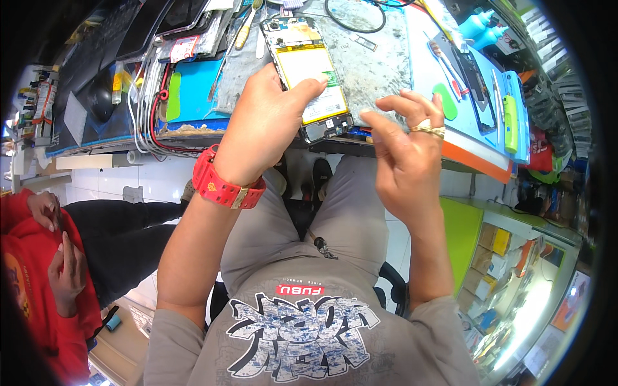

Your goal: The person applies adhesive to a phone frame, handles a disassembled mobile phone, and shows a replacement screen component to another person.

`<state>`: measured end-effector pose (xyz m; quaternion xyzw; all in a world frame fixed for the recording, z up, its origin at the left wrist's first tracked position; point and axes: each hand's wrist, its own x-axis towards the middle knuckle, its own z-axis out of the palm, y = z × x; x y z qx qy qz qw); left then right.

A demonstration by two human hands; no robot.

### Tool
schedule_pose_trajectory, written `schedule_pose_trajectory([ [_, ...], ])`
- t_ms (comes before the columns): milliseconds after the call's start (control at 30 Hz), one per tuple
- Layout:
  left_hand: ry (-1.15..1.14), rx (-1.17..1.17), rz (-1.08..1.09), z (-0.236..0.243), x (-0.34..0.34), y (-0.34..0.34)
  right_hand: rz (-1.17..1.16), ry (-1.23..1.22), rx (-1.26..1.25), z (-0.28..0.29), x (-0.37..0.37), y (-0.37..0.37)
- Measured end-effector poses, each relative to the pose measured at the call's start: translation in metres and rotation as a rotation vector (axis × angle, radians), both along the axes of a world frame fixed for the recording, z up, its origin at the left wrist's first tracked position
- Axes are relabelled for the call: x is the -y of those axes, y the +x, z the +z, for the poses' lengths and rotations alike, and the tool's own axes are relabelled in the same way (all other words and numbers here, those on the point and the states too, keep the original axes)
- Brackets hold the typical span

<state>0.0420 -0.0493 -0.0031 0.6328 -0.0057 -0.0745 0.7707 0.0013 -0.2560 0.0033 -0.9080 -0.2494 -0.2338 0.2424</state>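
A black mouse [101, 103] lies at left; two light-blue bottles [474, 26] stand upper right.

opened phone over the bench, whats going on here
A person's left-hand grip holds the opened phone over a stained grey mat, with the thumb lying across its exposed battery. The right-hand grip is raised beside the phone's lower end, fingers apart and apparently empty. Over at the left, another person in a red top is seated.
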Motion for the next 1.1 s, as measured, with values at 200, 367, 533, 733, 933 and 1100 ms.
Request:
schedule_pose_trajectory([
  [200, 0.009, -0.055, 0.020, 0.003, 0.001, -0.002, 0.050, -0.179, 0.105, -0.012, -0.002, 0.001],
  [367, -0.018, -0.046, 0.006, 0.001, 0.000, -0.002, 0.083, -0.167, 0.114, -0.018, 0.005, 0.001],
  [533, 0.039, -0.051, -0.005, 0.008, 0.000, -0.004, 0.100, -0.206, 0.119, -0.010, 0.005, 0.002],
  [733, -0.042, -0.068, -0.004, 0.005, 0.001, -0.002, 0.126, -0.189, 0.031, -0.005, 0.006, 0.008],
  [933, -0.087, -0.119, -0.004, 0.009, 0.000, -0.003, 0.096, -0.171, 0.035, -0.001, 0.003, 0.007],
  [1100, 0.013, 0.001, -0.047, 0.005, -0.004, -0.006, 0.090, -0.016, -0.042, 0.014, 0.007, 0.001],
])
